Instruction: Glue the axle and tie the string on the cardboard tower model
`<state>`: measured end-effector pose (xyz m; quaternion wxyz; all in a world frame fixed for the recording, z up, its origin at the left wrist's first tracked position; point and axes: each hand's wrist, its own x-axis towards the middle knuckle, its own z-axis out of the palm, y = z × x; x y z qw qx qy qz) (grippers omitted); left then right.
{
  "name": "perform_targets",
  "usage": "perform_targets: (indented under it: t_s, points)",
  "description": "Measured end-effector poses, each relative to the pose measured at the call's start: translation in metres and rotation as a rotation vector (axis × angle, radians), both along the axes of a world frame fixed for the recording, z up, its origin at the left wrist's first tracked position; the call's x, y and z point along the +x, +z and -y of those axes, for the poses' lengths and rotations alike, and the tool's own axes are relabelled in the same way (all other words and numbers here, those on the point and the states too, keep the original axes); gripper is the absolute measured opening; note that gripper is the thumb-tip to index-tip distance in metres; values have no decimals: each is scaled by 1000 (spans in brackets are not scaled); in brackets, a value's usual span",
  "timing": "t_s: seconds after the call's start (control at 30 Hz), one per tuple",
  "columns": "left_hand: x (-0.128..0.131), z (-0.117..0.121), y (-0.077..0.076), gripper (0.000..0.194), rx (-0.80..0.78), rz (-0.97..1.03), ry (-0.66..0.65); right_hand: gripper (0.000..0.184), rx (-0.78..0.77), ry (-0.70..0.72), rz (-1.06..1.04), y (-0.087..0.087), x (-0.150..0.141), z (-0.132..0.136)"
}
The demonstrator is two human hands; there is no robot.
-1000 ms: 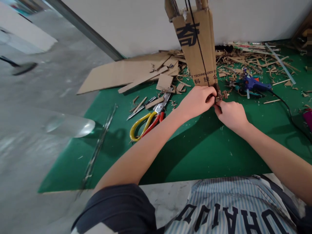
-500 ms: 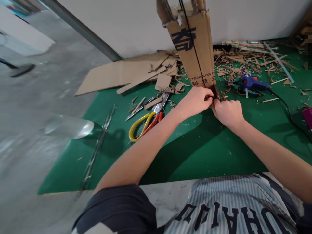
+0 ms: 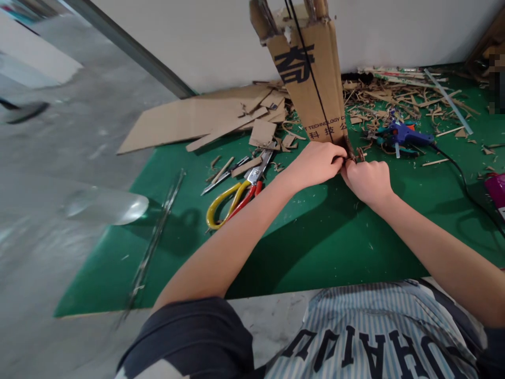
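Note:
A tall cardboard structure [image 3: 317,95] with dark printed characters stands on the green table, and a black cord [image 3: 311,68] runs down its face. At its base my left hand [image 3: 321,163] is closed, fingers pinched by the cord's lower end; what they hold is hidden. My right hand [image 3: 369,179] is closed right beside it, fingertips against the small dark-edged cardboard part [image 3: 349,148] at the foot of the structure. The two hands nearly touch. Left of my left forearm lie scissors [image 3: 224,205] with yellow and red handles.
Cardboard scraps [image 3: 394,97] litter the back of the green table [image 3: 307,252]. A blue glue gun [image 3: 412,136] with its cord lies right of the hands. A clear bottle [image 3: 114,205], thin rods [image 3: 158,231] and a large cardboard sheet [image 3: 177,121] are on the left.
The whole view has shifted slightly, so things sit a little further left. Both hands stay closed at the foot of the cardboard structure, with hardly any movement.

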<state>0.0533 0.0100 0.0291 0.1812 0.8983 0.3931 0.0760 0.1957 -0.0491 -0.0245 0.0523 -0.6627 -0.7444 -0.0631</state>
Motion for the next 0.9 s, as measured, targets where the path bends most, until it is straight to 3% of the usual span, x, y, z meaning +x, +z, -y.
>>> perform_targets:
  t_s: [0.6, 0.9]
  points:
    - [5, -5, -17, 22, -158, 346, 194, 37, 1, -25, -40, 2, 2, 0]
    - [4, -7, -23, 15, -151, 489, 249, 44, 19, -37, -112, 3, 4, 0]
